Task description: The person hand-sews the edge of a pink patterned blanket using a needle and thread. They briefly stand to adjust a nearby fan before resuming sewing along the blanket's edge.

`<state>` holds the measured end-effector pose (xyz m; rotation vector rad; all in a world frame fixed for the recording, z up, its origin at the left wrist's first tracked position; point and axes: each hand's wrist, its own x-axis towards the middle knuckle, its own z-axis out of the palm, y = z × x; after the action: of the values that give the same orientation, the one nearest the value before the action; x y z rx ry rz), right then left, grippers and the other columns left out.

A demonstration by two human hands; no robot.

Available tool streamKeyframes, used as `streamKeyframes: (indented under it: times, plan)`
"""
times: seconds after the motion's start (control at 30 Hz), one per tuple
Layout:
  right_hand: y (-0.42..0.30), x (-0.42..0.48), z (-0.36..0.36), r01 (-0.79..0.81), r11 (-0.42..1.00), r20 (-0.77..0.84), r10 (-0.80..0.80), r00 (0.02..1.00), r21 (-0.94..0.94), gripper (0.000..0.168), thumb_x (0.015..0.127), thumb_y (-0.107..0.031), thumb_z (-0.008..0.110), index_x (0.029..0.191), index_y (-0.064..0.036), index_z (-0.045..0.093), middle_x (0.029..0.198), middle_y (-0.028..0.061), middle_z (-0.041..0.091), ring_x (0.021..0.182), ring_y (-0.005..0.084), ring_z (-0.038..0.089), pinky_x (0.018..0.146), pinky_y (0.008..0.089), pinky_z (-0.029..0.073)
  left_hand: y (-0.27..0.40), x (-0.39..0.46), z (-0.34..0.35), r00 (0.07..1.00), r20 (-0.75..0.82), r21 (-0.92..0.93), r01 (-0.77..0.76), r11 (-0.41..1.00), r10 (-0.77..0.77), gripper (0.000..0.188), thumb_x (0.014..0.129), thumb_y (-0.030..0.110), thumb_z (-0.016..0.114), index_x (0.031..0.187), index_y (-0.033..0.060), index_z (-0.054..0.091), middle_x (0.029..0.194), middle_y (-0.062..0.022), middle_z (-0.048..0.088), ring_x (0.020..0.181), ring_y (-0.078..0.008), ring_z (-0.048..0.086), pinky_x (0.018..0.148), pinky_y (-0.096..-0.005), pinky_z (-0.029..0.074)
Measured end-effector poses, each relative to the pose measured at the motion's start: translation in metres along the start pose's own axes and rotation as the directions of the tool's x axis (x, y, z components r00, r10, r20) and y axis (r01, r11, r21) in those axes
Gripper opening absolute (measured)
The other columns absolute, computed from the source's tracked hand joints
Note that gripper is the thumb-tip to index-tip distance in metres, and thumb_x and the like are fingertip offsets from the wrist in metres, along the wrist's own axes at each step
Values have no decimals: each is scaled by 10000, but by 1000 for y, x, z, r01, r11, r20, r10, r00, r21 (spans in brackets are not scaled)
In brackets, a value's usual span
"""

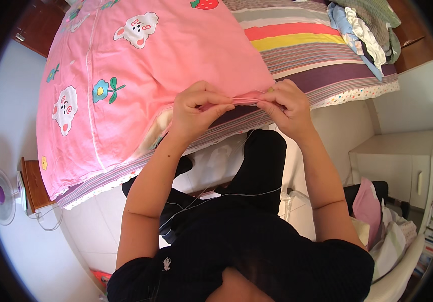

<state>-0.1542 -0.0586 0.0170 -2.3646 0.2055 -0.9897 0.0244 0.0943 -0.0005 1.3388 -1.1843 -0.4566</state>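
A pink quilt cover (133, 75) printed with white bears and blue flowers lies over the bed. My left hand (203, 105) pinches its folded edge between thumb and fingers. Just to the right, my right hand (286, 107) pinches the same edge, which stretches between the two hands. A small yellowish thing, perhaps a thimble or ring, shows at the right hand's fingers. Thin pale thread (252, 132) hangs below that hand towards my lap. Left of my left hand the cover gapes, and cream padding (162, 122) shows inside. Whether a needle is held cannot be told.
Under the cover is a striped bed sheet (295, 41). Crumpled clothes (365, 41) lie at the bed's far right corner. A white fan (0, 195) stands at the left, beside a wooden cabinet (40, 185). On the right are a pale cabinet (386, 154) and a chair heaped with fabric (367, 211).
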Motion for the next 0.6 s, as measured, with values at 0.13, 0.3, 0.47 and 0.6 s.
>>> streamKeyframes:
  times: [0.13, 0.3, 0.47, 0.6]
  plan:
    - [-2, 4, -1, -70, 997, 18, 69, 997, 42, 90, 725, -100, 754, 771, -76, 680, 653, 34, 545, 621, 204, 493, 575, 312, 406, 7, 1, 4, 992, -45, -14, 120, 993, -120, 142, 754, -16, 737, 889, 18, 710, 768, -42, 599, 703, -117, 561, 608, -239, 436]
    - [-2, 6, -3, -78, 996, 40, 76, 996, 43, 62, 752, -109, 725, 766, -76, 674, 655, 40, 547, 621, 211, 495, 578, 320, 408, 19, 6, 0, 991, 119, 407, -109, 907, 66, 199, 763, 77, 712, 959, 115, 708, 737, -64, 579, 645, -193, 583, 566, -303, 452]
    - [-5, 13, 3, -74, 995, 48, 71, 996, 65, 72, 777, -128, 699, 752, -71, 663, 659, 44, 548, 631, 217, 502, 589, 328, 410, 21, 9, 11, 990, 28, 328, -138, 934, 137, 73, 823, 68, 639, 891, 49, 623, 740, -79, 575, 635, -212, 577, 570, -319, 454]
    - [-2, 17, 7, -102, 993, 75, 97, 992, 63, 123, 788, -163, 693, 737, -61, 646, 648, 52, 529, 640, 222, 504, 599, 328, 408, 20, 8, 11, 984, 50, 256, 151, 955, -169, 57, 892, 74, 555, 903, 19, 562, 735, -86, 565, 617, -189, 577, 572, -300, 455]
